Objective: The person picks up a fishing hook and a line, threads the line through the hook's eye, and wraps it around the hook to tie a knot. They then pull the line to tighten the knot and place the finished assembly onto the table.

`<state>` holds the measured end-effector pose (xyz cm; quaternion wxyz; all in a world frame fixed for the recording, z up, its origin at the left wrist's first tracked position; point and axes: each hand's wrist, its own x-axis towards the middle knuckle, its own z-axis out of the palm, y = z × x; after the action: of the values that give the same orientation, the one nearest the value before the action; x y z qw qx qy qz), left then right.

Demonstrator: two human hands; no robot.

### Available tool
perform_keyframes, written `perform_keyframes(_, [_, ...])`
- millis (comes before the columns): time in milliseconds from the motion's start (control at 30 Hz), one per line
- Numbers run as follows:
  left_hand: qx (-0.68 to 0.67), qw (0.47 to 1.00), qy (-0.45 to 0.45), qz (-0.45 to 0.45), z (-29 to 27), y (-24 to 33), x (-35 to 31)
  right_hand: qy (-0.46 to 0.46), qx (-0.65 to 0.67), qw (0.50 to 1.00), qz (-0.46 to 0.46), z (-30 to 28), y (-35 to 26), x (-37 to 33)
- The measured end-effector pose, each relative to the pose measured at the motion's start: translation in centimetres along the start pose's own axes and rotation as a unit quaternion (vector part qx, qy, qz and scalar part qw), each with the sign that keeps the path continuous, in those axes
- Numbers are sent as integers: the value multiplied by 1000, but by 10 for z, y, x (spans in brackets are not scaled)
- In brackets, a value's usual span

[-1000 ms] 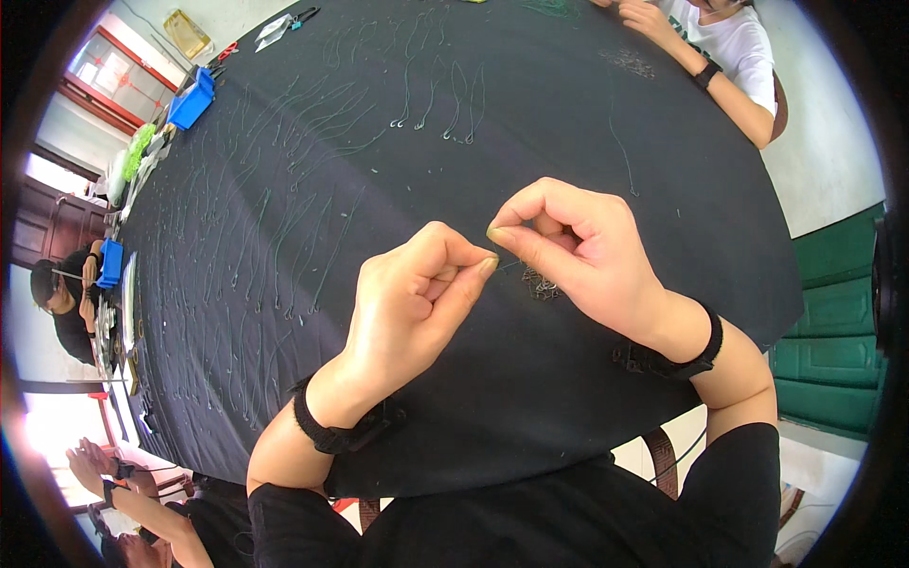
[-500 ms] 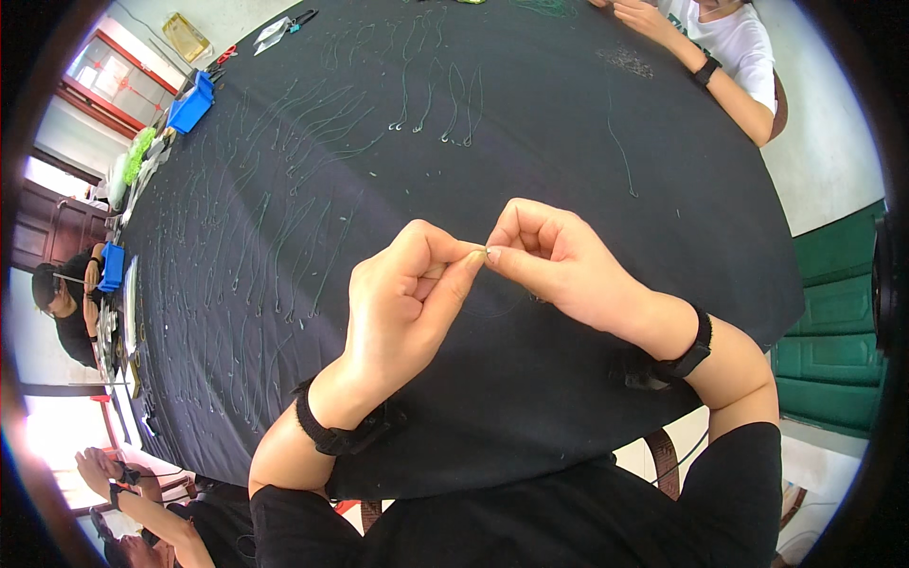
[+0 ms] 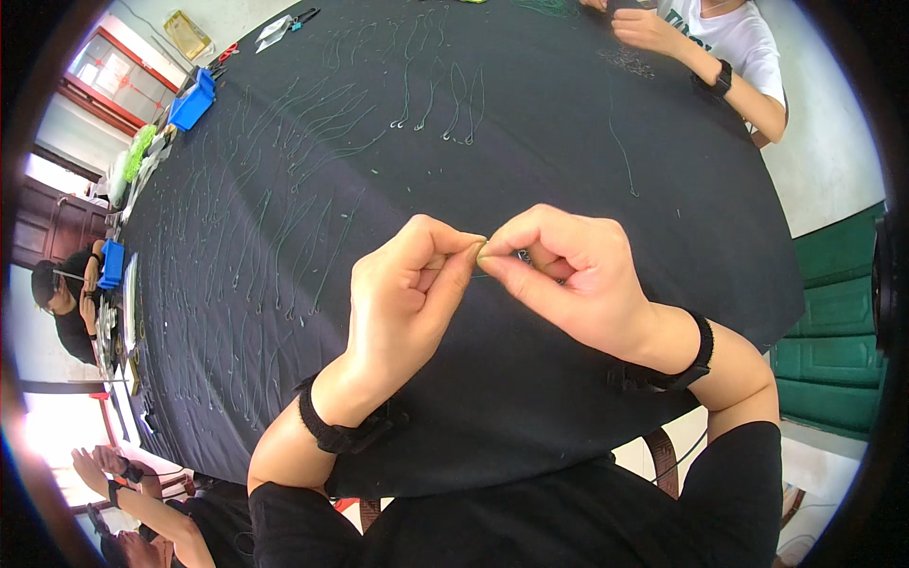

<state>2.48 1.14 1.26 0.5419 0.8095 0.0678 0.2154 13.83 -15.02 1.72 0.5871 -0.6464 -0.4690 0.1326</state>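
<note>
My left hand [image 3: 402,308] and my right hand [image 3: 573,275] meet at their fingertips above the black cloth. Each is closed in a thumb-and-finger pinch. A thin green fishing line [image 3: 484,275] shows just below the fingertips, running between the hands; most of it is hidden by fingers. Inside my curled right fingers a small shiny metal piece [image 3: 523,255] peeks out, too covered to name. Left of my hands lie many green lines with small hooks at their ends, among them one hooked line [image 3: 327,265]. Beyond them lie more fish hooks [image 3: 447,135] on lines.
The black cloth [image 3: 568,417] covers a large table. A single hooked line [image 3: 622,156] lies at the right, near a pile of loose hooks [image 3: 630,63]. A person [image 3: 729,57] works at the far right. Blue bins [image 3: 192,101] stand along the left edge, where other people sit.
My right hand has turned and shifted slightly, its fingers curling more, and the shiny metal piece now shows in it. My left hand stays nearly still. The far-right person's hands moved.
</note>
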Motion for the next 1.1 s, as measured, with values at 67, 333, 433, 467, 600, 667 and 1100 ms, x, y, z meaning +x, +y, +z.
perform_keyframes(67, [26, 1000, -8, 10, 0, 2, 0, 7, 16, 999, 28, -2, 0, 1])
perform_keyframes(333, [86, 995, -14, 57, 1, 2, 0, -10, 102, 983, 151, -10, 11, 11])
perform_keyframes(433, [67, 996, 2, 64, 1, -1, 1, -32, 131, 973, 188, -9, 19, 14])
perform_keyframes(467, [71, 996, 8, 62, 1, -1, 1, -40, 136, 968, 208, -8, 22, 14])
perform_keyframes(600, [66, 996, 27, 51, 0, -2, 1, -58, 185, 954, 228, -4, 26, 10])
perform_keyframes(667, [58, 997, 34, 44, 0, -2, 0, -65, 190, 959, 202, 0, 24, 8])
perform_keyframes(1100, [63, 995, 6, 73, 4, -2, 2, 9, 24, 998, 48, -2, 0, 3])
